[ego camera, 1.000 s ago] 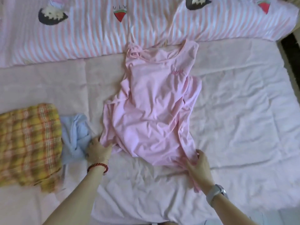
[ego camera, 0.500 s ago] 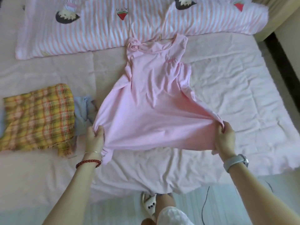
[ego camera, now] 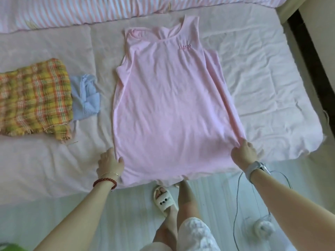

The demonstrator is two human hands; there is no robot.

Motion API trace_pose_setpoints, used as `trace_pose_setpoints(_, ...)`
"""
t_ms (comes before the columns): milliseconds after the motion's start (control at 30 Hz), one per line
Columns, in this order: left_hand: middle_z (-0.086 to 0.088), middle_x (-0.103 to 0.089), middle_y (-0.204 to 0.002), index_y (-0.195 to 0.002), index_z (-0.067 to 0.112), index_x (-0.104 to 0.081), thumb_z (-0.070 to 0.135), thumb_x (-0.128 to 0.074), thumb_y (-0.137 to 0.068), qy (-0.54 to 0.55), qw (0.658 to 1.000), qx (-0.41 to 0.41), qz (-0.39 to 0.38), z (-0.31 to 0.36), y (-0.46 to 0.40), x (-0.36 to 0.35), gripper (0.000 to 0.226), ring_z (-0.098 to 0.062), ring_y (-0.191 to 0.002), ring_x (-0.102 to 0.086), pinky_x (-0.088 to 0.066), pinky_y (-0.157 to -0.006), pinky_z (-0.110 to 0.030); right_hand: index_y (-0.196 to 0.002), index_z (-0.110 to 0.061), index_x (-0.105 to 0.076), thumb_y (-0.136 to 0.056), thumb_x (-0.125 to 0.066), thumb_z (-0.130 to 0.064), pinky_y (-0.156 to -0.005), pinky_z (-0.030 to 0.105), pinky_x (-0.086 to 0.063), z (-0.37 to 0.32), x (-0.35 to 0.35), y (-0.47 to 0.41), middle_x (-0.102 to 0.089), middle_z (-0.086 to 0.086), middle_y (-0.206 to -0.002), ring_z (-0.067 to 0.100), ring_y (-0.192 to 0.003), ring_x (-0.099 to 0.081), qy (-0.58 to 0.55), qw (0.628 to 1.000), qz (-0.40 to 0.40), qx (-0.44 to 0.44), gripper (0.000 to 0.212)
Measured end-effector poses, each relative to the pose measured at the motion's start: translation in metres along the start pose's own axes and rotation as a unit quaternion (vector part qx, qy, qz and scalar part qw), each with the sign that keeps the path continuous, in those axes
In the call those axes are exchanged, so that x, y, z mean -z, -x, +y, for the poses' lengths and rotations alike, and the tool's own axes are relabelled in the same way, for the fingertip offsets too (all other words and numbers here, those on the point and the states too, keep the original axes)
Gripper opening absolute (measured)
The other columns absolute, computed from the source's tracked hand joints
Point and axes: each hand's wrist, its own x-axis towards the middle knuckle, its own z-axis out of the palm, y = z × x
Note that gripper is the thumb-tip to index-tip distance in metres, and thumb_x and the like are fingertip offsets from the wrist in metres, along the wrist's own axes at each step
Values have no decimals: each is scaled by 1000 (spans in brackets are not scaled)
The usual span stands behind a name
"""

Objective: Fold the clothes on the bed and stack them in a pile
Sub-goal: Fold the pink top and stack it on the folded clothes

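A pink sleeveless top (ego camera: 168, 98) lies spread flat on the bed, neck toward the pillows, hem at the near edge. My left hand (ego camera: 109, 163) grips its lower left hem corner. At the lower right corner, my right hand (ego camera: 243, 153) pinches the hem and pulls it outward. A folded yellow plaid garment (ego camera: 33, 98) lies at the left, with a crumpled light blue garment (ego camera: 85, 99) beside it.
The pale pink bed sheet (ego camera: 262, 73) is wrinkled to the right of the top. Striped pink pillows (ego camera: 72, 9) line the far side. My legs and a white slipper (ego camera: 164, 198) stand on the floor below, beside a thin cable (ego camera: 237, 205).
The top was bunched up, then lifted and pulled wide by its hem. It now lies flat and smooth, drawn toward the near edge of the bed.
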Motion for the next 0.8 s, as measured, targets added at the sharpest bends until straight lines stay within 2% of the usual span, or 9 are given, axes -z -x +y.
trace_pose_setpoints(100,-12,-32,-144,-139,13,-33,23,-47,-92,-12,997,-74,11,36,-15,15,50,-33,-129,-31,-35,-99,-46,-142,-11,-30,-92,-40,-14,-109,42,-27,-40,2,-5,-35,15,-145,35,-130,-35,9,995,-1,101,52)
trace_pose_setpoints(233,-8,-23,-151,-144,13,-27,21,-44,-94,-11,986,-164,20,99,-52,42,53,-27,-137,-24,-31,-105,-41,-144,-13,-30,-95,-39,-17,-110,39,-24,-108,23,-35,-32,12,-148,32,-134,-30,8,979,24,204,50)
trace_pose_setpoints(400,-12,-22,-152,-144,9,-28,13,-40,-96,65,970,-230,40,190,-113,59,50,-22,-142,-17,-19,-112,-32,-147,-16,-21,-97,-35,-22,-115,41,-13,-201,52,-105,-18,8,-155,27,-143,-13,46,946,47,318,52)
trace_pose_setpoints(467,-11,-19,-153,-146,13,-25,17,-40,-97,28,966,-253,38,216,-135,48,51,-25,-142,-13,-15,-111,-35,-149,-22,-14,-98,-32,-25,-117,45,-5,-233,51,-136,-7,5,-157,25,-145,-3,96,926,47,361,54)
trace_pose_setpoints(533,-5,-8,-156,-148,26,-16,30,-36,-97,-81,966,-239,51,223,-162,34,54,-26,-142,-3,-9,-110,-44,-149,-27,-6,-98,-29,-28,-114,48,1,-257,44,-169,1,4,-158,26,-144,5,163,899,50,403,56)
trace_pose_setpoints(600,0,6,-157,-147,39,-3,43,-28,-97,-154,970,-177,70,218,-197,32,56,-26,-143,6,-5,-110,-53,-149,-31,-3,-99,-25,-32,-112,51,4,-272,38,-202,4,5,-158,27,-144,6,221,877,57,424,55)
trace_pose_setpoints(733,2,12,-157,-145,42,5,52,-22,-95,-186,967,-142,100,223,-256,49,58,-27,-143,9,-2,-110,-55,-148,-33,-9,-97,-15,-41,-108,54,1,-292,38,-254,-4,6,-157,26,-143,-3,273,860,88,421,52)
trace_pose_setpoints(800,0,4,-157,-147,38,-4,48,-27,-95,-152,970,-138,133,243,-276,59,57,-28,-143,4,-7,-109,-54,-147,-30,-18,-93,-7,-43,-107,55,-6,-305,42,-268,-13,9,-156,27,-142,-11,287,852,99,427,56)
